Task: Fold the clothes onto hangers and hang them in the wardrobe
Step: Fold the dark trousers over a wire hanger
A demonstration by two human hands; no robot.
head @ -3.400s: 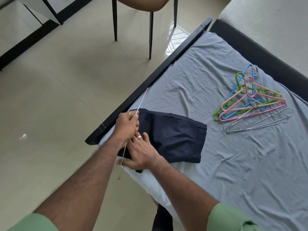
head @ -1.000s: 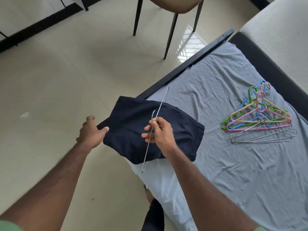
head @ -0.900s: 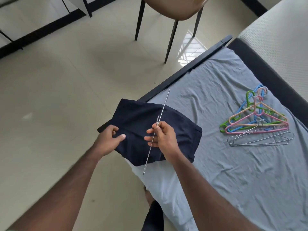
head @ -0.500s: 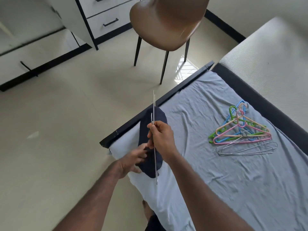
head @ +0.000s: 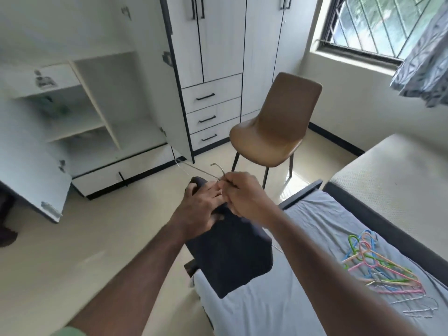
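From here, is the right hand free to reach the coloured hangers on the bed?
Probably not yet: the right hand pinches the wire hanger carrying the dark shorts. The coloured hangers lie uncovered on the bed sheet.

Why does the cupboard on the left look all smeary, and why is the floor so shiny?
Head view: the open wardrobe is motion-blurred at the left edge; window daylight glares off the glossy floor under the chair; the wide lens bends straight edges.
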